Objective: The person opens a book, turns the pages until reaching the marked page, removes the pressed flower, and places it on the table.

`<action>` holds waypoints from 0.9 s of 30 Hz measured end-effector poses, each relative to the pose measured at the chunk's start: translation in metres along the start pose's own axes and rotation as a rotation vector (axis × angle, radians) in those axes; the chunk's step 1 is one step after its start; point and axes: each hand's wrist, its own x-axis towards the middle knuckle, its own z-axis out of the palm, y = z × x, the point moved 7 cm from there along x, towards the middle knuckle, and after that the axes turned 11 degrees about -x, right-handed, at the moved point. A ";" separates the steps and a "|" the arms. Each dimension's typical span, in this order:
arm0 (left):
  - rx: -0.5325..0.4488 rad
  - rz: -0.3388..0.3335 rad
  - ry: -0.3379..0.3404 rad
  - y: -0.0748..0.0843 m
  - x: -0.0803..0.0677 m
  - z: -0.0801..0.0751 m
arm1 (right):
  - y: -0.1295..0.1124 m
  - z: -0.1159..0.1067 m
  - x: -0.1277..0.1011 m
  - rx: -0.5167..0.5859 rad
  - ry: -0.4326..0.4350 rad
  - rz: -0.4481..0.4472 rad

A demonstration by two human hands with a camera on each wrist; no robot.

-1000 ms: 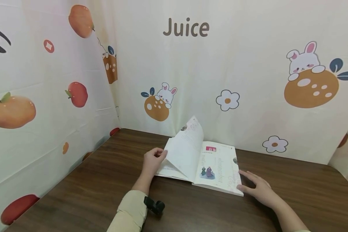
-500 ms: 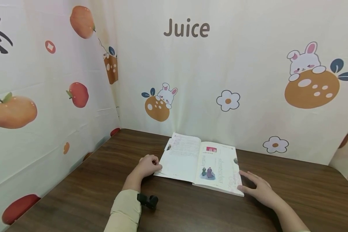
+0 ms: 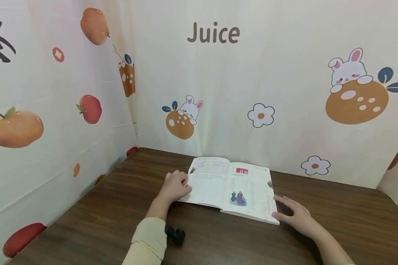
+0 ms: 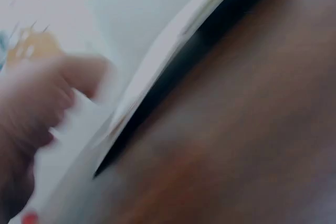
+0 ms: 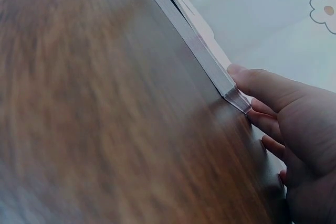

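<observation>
Dark brown wood-grain table (image 3: 86,221) fills the near field and carries every item in view. A cream-coloured sleeve (image 3: 146,241) covers the left forearm, with a small black wrist-mounted device (image 3: 175,235) just beside its cuff.

The left hand (image 3: 174,186) lies at the left edge of the open white paperback book (image 3: 230,187). Its fingers are curled, with the fingertips (image 3: 185,181) against the outer margin of the left page. The left wrist view is blurred; it shows curled fingers (image 4: 58,93) lying on the page near the page stack, but whether they pinch a sheet cannot be determined.

The right hand (image 3: 296,217) lies flat on the table at the near right corner of the book, fingers extended and relaxed. In the right wrist view, the thumb (image 5: 262,85) touches the corner of the page block.

The book lies open and flat, centred toward the far edge of the table, with a red heading block (image 3: 241,171) and a small illustration of two figures (image 3: 237,197) on its right page.

Behind the table hangs a cream fabric backdrop (image 3: 285,36) printed with rabbits, oranges, flowers and the word "Juice" (image 3: 213,33).
</observation>
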 end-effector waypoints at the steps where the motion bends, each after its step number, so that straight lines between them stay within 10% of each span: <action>1: 0.010 0.090 0.049 0.014 0.002 0.001 | 0.000 0.000 0.000 0.000 0.000 -0.001; 4: 0.047 0.311 0.093 0.061 0.004 0.018 | 0.000 0.001 0.000 -0.001 -0.006 0.002; 6: 0.077 0.371 -0.011 0.085 0.005 0.040 | 0.000 0.002 0.001 -0.001 -0.012 0.009; 12: 0.204 0.234 -0.371 0.104 -0.004 0.095 | -0.002 0.002 0.001 0.000 -0.008 0.010; 27: 0.202 0.122 -0.443 0.098 -0.010 0.113 | 0.000 -0.001 0.000 0.032 -0.010 -0.014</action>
